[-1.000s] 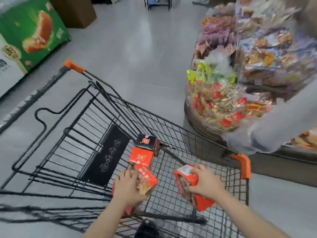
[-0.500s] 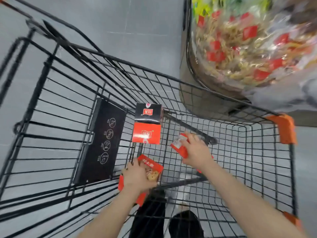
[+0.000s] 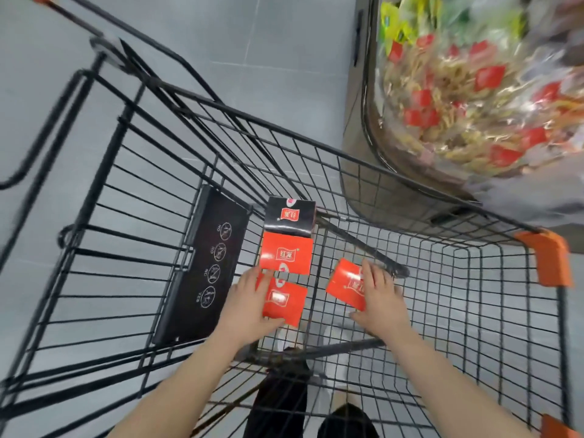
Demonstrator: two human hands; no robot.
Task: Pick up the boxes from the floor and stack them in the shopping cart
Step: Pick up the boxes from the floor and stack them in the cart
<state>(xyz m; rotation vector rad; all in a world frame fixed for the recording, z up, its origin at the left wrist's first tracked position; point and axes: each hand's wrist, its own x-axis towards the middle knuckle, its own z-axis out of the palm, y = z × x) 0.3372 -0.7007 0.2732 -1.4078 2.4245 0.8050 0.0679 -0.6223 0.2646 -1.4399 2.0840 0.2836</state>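
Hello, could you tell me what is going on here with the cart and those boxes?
A person is loading boxes into a black wire shopping cart. The left hand grips one red box, the right hand another red box, both down on the cart floor. A third red box and a black box already lie there.

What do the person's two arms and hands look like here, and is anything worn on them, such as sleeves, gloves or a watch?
Both forearms are bare as far as the picture shows: no sleeve reaches into view. The left hand and the right hand wear no gloves, and no watch, bracelet or ring can be seen on the wrists or fingers. The fingernails look short and unpainted, though the picture is slightly blurred.
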